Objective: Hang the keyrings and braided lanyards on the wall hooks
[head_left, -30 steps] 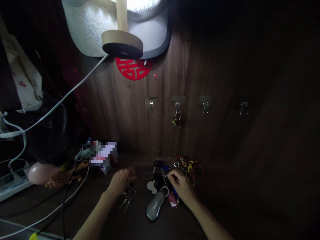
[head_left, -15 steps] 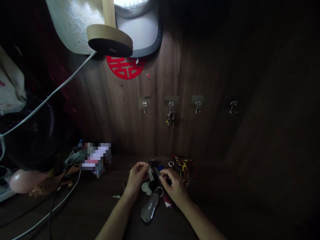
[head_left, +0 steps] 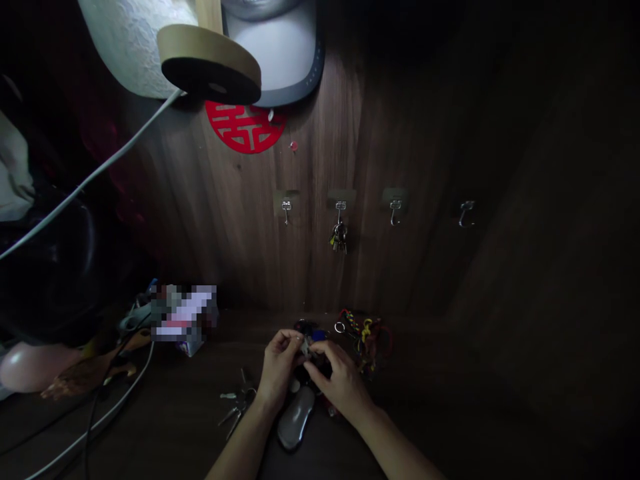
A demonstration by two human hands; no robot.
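Observation:
My left hand (head_left: 279, 363) pinches a small silvery key (head_left: 306, 345) between thumb and fingers. From the other side my right hand (head_left: 341, 379) closes on the same small bunch, its fingertips partly hiding it. Below the hands a shiny, rounded grey key fob (head_left: 296, 419) lies on the dark surface. Dark and blue items (head_left: 319, 335) sit just behind my fingers. Left of my left wrist is another bunch of keys (head_left: 243, 400), spread out and partly covered by my forearm.
Several metal hooks line the wooden wall; keys (head_left: 339, 237) hang from one hook (head_left: 341, 208). Colourful braided cords (head_left: 367, 332) with a ring lie behind my right hand. A lamp (head_left: 210, 63), caps and a red paper ornament (head_left: 245, 127) are above. White cable (head_left: 120, 400) and clutter lie left.
My hands have come closer together around the key, and my right fingers have curled further over it. The view has shifted slightly, showing more of the keys at left.

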